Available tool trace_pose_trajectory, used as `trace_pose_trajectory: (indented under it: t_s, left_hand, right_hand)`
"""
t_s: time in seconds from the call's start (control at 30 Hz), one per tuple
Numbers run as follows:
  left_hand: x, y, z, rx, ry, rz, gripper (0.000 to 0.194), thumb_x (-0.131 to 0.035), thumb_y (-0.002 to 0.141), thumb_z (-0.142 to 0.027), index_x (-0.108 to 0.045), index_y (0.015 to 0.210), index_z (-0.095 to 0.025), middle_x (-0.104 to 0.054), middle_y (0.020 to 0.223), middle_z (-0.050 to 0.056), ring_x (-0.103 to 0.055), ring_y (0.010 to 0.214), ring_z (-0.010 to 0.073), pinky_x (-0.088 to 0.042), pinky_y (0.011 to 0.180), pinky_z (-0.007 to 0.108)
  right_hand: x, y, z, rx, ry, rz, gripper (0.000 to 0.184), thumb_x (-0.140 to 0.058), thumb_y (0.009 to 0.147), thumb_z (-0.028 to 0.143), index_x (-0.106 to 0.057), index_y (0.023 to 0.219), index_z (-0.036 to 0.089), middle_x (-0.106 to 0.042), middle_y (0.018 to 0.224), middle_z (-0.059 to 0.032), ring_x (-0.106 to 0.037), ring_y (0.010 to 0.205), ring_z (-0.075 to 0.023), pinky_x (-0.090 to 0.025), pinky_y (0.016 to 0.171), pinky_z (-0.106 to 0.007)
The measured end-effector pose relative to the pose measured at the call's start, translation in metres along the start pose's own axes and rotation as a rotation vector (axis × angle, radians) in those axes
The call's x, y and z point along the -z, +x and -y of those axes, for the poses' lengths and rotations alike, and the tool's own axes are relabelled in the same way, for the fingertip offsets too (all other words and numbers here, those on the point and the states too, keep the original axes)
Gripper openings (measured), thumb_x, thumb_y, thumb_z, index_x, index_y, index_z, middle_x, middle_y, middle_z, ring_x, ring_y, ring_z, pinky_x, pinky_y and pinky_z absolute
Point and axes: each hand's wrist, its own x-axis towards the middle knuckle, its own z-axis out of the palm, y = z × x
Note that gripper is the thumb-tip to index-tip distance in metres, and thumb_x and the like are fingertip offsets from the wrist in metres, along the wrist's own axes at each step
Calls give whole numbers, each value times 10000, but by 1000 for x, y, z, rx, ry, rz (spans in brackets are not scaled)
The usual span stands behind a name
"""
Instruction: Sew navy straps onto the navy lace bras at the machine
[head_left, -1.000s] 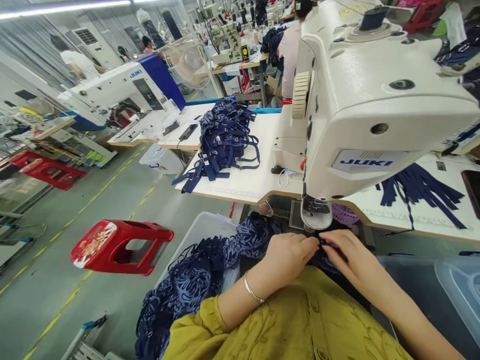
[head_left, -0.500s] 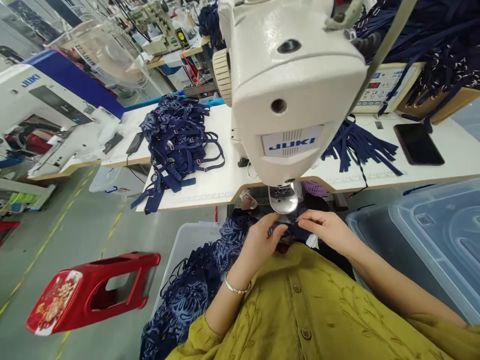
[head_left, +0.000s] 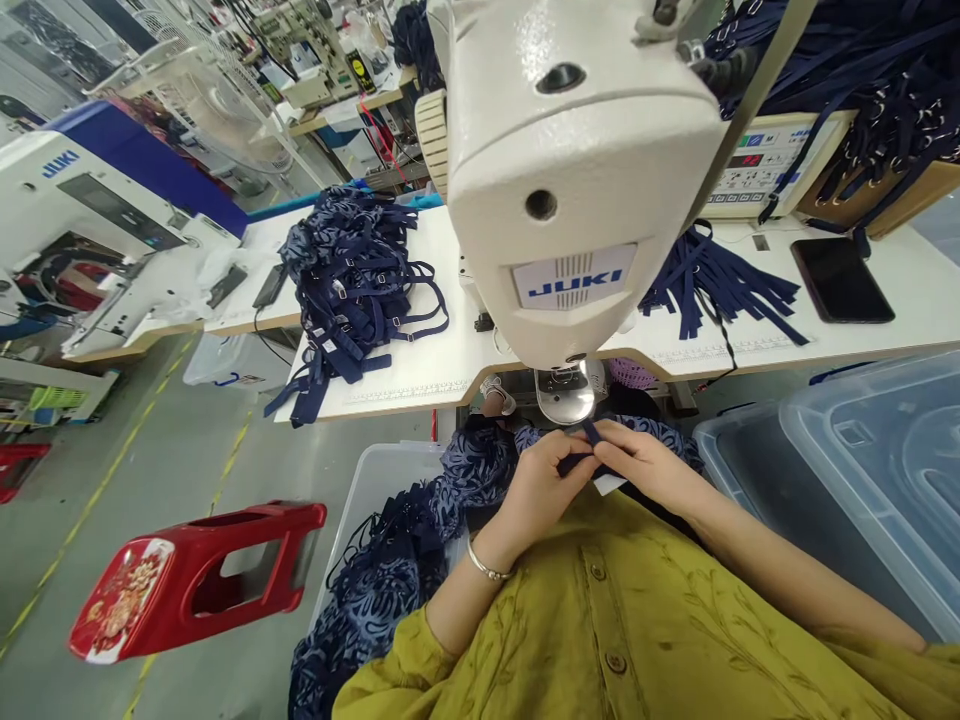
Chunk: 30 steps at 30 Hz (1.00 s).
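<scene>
Below the needle area of a white sewing machine point(head_left: 577, 220), both hands meet at a dark navy garment. My left hand point(head_left: 541, 485) is closed, its thumb and fingers pinching the navy fabric. Touching it, my right hand point(head_left: 646, 462) pinches the same piece, where a short navy strap point(head_left: 592, 432) stands up between the fingers. A white label point(head_left: 609, 484) pokes out under the right fingers. Patterned blue fabric point(head_left: 667, 436) shows behind the right hand, and a patterned cup point(head_left: 480, 462) lies left of the left hand. The exact grip point is partly hidden by the fingers.
A heap of navy strapped garments point(head_left: 349, 280) lies on the white table point(head_left: 405, 390). Cut straps point(head_left: 720, 285) and a phone point(head_left: 844, 280) rest at right. A clear bin point(head_left: 375, 462) of garments stands left, a lidded bin point(head_left: 885, 470) right, a red stool point(head_left: 202, 580) on the floor.
The hands have come together and turned the navy piece; a strap now stands up between them. The white label has shifted left, and patterned fabric now shows behind the right hand.
</scene>
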Motion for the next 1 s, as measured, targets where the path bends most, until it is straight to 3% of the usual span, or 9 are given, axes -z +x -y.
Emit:
trace_pose_trajectory:
  t_s: [0.17,0.37,0.43,0.57,0.67,1.0]
  left_hand:
    - [-1,2,-6,-36,106,7,90,-626,854,-200,-711,881,-208,-672,772,-6,-610,707,122,-477,676,226]
    - [-2,-1,-5,-174,228,-65,98,-611,868,-167,-696,909,-192,-624,746,-7,-584,662,104,-455,599,195]
    - [-4,-2,-4,-231,300,-91,97,-588,889,-180,-681,913,-183,-621,753,0,-583,664,112,-459,593,205]
    - [-8,-5,-4,-353,439,-182,138,-524,942,-233,-647,961,-173,-642,795,22,-597,712,135,-487,631,237]
    - [-7,-7,-7,-411,509,-221,165,-484,966,-251,-623,1010,-174,-642,810,27,-591,723,141,-492,635,249]
    - [-6,-12,-9,-444,560,-216,166,-478,969,-225,-589,1079,-169,-643,847,36,-583,743,148,-498,648,267]
  right_hand:
    - [-15,0,-10,-24,292,-260,182,-649,850,417,-740,887,264,-676,960,-13,-623,965,-187,-473,917,-314]
    - [-4,-3,0,-47,209,-164,225,-739,771,390,-711,949,257,-684,915,-12,-642,851,-174,-520,802,-300]
    - [0,-5,4,17,102,-185,178,-736,775,372,-705,898,246,-674,882,-14,-635,804,-172,-526,763,-304]
    - [-3,-11,1,294,-55,-314,16,-694,826,263,-695,812,270,-675,881,-3,-625,851,-168,-510,808,-310]
    - [-9,-14,-6,418,-68,-371,121,-663,843,175,-691,826,292,-680,915,4,-631,868,-162,-511,788,-305]
    - [-6,-16,-9,600,-236,-375,238,-593,851,64,-680,898,280,-709,868,-15,-660,816,-175,-539,728,-338]
